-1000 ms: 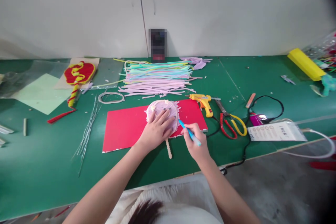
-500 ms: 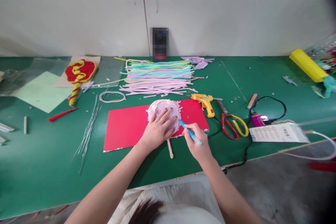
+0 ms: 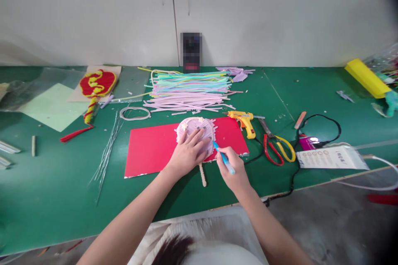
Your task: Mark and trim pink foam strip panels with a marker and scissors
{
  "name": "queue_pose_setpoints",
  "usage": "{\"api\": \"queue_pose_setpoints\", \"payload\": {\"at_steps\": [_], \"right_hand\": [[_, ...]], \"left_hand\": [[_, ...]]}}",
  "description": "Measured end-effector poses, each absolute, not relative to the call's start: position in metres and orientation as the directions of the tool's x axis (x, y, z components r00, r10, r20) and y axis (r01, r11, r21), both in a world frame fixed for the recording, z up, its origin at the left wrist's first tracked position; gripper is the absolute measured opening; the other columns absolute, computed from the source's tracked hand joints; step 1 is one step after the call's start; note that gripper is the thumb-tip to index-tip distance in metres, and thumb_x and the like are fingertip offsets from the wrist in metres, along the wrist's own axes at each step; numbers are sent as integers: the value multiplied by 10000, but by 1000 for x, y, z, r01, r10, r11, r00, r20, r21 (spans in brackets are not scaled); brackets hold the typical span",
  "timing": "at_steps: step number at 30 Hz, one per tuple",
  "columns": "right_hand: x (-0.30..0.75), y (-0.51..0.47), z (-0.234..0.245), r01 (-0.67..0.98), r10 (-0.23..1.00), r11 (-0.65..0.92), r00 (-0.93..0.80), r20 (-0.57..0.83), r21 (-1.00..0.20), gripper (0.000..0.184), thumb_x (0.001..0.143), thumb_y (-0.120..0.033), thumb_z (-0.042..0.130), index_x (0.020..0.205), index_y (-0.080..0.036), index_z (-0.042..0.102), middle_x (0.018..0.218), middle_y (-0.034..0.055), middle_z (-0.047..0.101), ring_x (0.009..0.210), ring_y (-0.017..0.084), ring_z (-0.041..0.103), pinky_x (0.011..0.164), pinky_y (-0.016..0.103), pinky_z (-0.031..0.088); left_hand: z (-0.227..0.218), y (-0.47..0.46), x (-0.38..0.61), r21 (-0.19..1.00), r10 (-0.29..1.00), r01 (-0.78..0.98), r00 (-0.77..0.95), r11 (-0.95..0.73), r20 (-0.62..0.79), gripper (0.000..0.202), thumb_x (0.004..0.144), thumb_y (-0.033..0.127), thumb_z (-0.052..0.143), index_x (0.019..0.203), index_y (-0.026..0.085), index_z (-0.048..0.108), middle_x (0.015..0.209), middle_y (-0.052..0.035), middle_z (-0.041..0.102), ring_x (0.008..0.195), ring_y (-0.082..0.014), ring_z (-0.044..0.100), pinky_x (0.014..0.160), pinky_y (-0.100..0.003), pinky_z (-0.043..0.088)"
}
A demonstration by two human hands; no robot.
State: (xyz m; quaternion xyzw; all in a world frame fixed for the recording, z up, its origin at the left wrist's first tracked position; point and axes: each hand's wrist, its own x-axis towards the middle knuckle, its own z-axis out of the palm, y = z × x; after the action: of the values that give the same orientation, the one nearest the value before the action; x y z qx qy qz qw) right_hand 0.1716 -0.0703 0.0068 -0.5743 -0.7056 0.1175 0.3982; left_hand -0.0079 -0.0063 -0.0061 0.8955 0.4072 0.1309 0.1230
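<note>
On my feed I count one lilac round fan [image 3: 193, 124] with two small cream flowers [image 3: 184, 126] visible on it, one cream handle [image 3: 202, 175] and one red sheet [image 3: 149, 149] under it. Farther round the worktop [image 3: 62, 203] I get one yellow glue gun [image 3: 244, 122], one pair of scissors [image 3: 272, 145] with one red and one yellow loop, one coiled pale ring [image 3: 135, 118], and one red-and-yellow fan [image 3: 98, 85]. The pastel strips [image 3: 189, 87] beyond the sheet and the thin wires [image 3: 108, 153] to its left are too many for me to count.

The lilac fan lies flat on the red sheet, right of the sheet's middle. Its long axis runs from far to near, the handle pointing toward the wearer, leaning a little right and reaching past the sheet's near edge. Pale strip ends stick out along its right rim.

I have the left grip [image 3: 188, 151] laid flat, fingers spread, palm down on the fan's face. The right grip [image 3: 231, 169] is closed round a slim blue pen-shaped tool [image 3: 228, 163], angled up and left with its tip at the fan's right rim; whether it touches, I can't tell.
</note>
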Motion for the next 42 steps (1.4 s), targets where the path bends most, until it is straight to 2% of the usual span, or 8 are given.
{"api": "queue_pose_setpoints", "payload": {"at_steps": [5, 8, 12, 23, 30, 38, 42], "right_hand": [[170, -84, 11, 716, 905, 332, -57, 422, -614, 76, 924, -174, 479, 903, -210, 542, 736, 36, 620, 698, 185, 642, 658, 291, 535], [170, -82, 8, 705, 907, 298, 1, 421, -644, 72, 927, -183, 484, 942, -213, 548, 762, 41, 641, 705, 181, 655, 644, 283, 537], [170, -66, -2, 725, 883, 292, 46, 467, -624, 96, 930, -193, 483, 988, -204, 558, 819, 71, 666, 741, 200, 668, 666, 312, 548], [165, -95, 9, 749, 880, 378, -108, 463, -544, 112, 921, -139, 471, 958, -204, 554, 747, 41, 612, 719, 194, 627, 687, 316, 549], [166, -95, 10, 731, 897, 329, -45, 439, -597, 105, 928, -149, 472, 962, -216, 546, 772, 41, 613, 734, 193, 627, 692, 317, 545], [160, -98, 9, 761, 856, 414, -140, 498, -499, 150, 904, -93, 485, 986, -200, 549, 762, 47, 610, 727, 205, 609, 696, 335, 541], [160, -102, 12, 763, 857, 416, -146, 495, -495, 146, 894, -83, 496, 975, -194, 546, 743, 44, 606, 702, 200, 591, 682, 331, 534]], "left_hand": [[-6, -6, -7, 330, 764, 697, 628, -637, 147, 400, 953, 339, 446, 1330, 248, 544, 1520, -87, 403, 1412, -264, 341, 1159, -538, 186], [-6, -6, -7, 334, 760, 690, 632, -642, 152, 399, 953, 334, 444, 1330, 249, 542, 1521, -83, 402, 1414, -257, 340, 1161, -532, 185], [-6, -6, -7, 334, 767, 700, 626, -631, 138, 410, 954, 333, 441, 1346, 249, 531, 1521, -87, 400, 1416, -261, 336, 1157, -538, 189], [-5, -7, -6, 333, 767, 698, 622, -635, 159, 393, 948, 331, 458, 1320, 247, 554, 1516, -84, 410, 1411, -265, 343, 1167, -529, 177], [-6, -7, -7, 328, 769, 701, 616, -634, 171, 397, 942, 327, 470, 1322, 250, 552, 1516, -86, 411, 1404, -277, 354, 1160, -537, 192], [-6, -7, -6, 327, 769, 701, 615, -634, 172, 397, 946, 331, 462, 1323, 243, 552, 1518, -89, 405, 1404, -274, 353, 1161, -533, 185], [-6, -7, -6, 332, 768, 697, 617, -635, 172, 399, 946, 321, 458, 1329, 246, 545, 1519, -87, 404, 1405, -271, 353, 1161, -535, 180]]}}
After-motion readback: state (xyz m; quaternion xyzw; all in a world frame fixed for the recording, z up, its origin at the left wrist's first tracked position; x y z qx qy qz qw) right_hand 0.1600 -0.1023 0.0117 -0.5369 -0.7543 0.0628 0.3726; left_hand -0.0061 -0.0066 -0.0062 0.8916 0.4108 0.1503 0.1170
